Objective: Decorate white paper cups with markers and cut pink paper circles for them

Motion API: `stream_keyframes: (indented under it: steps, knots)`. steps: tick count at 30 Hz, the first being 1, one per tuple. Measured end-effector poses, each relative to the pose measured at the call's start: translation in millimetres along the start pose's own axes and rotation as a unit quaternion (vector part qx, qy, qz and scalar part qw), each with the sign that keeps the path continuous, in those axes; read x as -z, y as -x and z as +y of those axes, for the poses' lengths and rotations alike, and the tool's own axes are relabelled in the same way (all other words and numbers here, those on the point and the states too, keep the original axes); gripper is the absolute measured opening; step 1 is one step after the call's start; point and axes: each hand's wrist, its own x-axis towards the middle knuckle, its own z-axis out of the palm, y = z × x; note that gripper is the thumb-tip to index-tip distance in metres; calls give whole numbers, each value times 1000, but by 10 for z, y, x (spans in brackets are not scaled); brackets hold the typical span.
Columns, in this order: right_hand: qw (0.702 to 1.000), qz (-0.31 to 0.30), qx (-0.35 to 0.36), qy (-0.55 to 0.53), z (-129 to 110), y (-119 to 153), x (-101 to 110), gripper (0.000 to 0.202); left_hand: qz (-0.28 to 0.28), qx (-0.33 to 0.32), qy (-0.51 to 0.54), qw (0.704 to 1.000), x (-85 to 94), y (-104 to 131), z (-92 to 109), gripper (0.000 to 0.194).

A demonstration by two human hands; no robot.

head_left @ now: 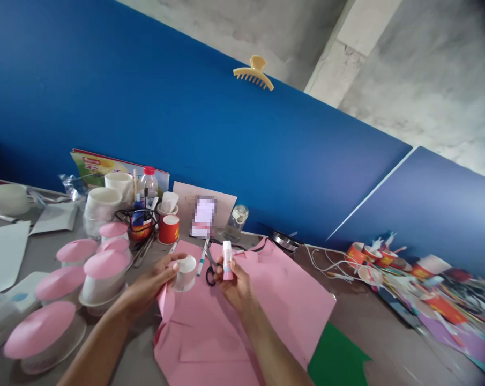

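My left hand (162, 276) is closed on a white paper cup (185, 273) with a pink paper strip (166, 304) hanging below the fingers. In my right hand (234, 284) a glue stick (226, 260) stands upright, white end up, pinched between thumb and fingers. Beneath both hands lie pink paper sheets (214, 332). Black-handled scissors (210, 274) rest just left of my right hand, beside a marker (202, 258). Left of my forearm stand several white cups topped with pink paper domes (105, 264).
A phone (204, 217) leans on a pink card at the back. Near it are a red cup (169, 229), a glass jar (236, 221) and a bottle (148, 182). Green paper (336, 356) lies front right; cables (326, 262) and clutter cover the far right.
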Motion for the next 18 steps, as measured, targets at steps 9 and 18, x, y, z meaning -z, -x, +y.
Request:
stream_keyframes:
  steps: [9, 18]
  knots:
    - [999, -26, 35, 5, 151, -32, 81, 18, -23, 8, 110, 994, -141, 24, -55, 47]
    - [964, 80, 128, 219, 158, -67, 147, 29, -106, 56, 104, 987, -305, 30, -77, 34]
